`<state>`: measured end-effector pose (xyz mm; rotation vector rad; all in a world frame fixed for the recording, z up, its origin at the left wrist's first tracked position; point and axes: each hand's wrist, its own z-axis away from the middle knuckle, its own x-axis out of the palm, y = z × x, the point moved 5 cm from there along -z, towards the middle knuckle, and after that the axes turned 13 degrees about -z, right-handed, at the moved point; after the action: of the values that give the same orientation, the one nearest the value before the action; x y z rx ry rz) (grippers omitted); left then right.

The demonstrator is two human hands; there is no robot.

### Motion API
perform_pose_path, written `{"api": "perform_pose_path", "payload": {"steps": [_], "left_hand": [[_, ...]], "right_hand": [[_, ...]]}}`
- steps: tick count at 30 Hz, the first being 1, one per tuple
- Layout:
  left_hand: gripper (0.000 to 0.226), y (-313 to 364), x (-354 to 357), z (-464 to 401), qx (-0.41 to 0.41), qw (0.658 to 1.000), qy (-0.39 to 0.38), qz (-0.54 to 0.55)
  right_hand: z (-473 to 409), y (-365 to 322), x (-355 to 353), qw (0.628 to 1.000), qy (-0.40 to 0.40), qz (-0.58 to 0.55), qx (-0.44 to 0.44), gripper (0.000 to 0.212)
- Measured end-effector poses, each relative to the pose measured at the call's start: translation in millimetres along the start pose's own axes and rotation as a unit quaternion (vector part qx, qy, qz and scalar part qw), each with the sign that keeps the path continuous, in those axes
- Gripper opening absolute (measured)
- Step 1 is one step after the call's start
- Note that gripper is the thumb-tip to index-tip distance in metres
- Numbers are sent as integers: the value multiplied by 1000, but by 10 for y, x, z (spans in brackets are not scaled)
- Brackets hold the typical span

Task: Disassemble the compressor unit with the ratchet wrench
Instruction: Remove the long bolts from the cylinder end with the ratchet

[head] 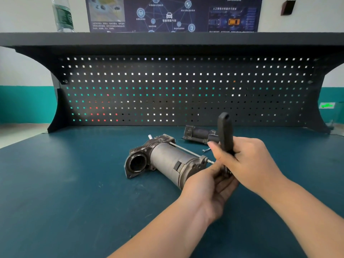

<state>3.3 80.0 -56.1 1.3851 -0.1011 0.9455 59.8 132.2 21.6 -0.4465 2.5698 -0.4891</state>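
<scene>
Grey metal compressor unit [167, 161] lies on the bench just left of both hands. Right hand [247, 161] grips the ratchet wrench [225, 133] handle; left hand [208, 185] curls around its head at the long bolt [186, 149]. Best to keep the socket square and brace the head. Poster [173, 13] text is illegible.

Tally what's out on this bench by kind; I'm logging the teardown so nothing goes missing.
Compressor unit: 1
Removed compressor part: 1
Ratchet wrench: 1
Loose bolt: 1
Water bottle, on the top shelf: 1
Total: 5
</scene>
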Motion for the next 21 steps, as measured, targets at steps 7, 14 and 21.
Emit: {"api": "perform_pose_path", "payload": {"steps": [7,14,21], "left_hand": [[16,-17,2,-49,-11,1000,13,-22],[21,22,-3,-71,-6,1000,9,11],[15,20,6,-84,-9,1000,-18,-21]], "right_hand": [[293,764,83,768,201,-327,512,34],[122,594,-83,914,185,-122,340,35],[58,48,59,999,-18,-5,35,28]]}}
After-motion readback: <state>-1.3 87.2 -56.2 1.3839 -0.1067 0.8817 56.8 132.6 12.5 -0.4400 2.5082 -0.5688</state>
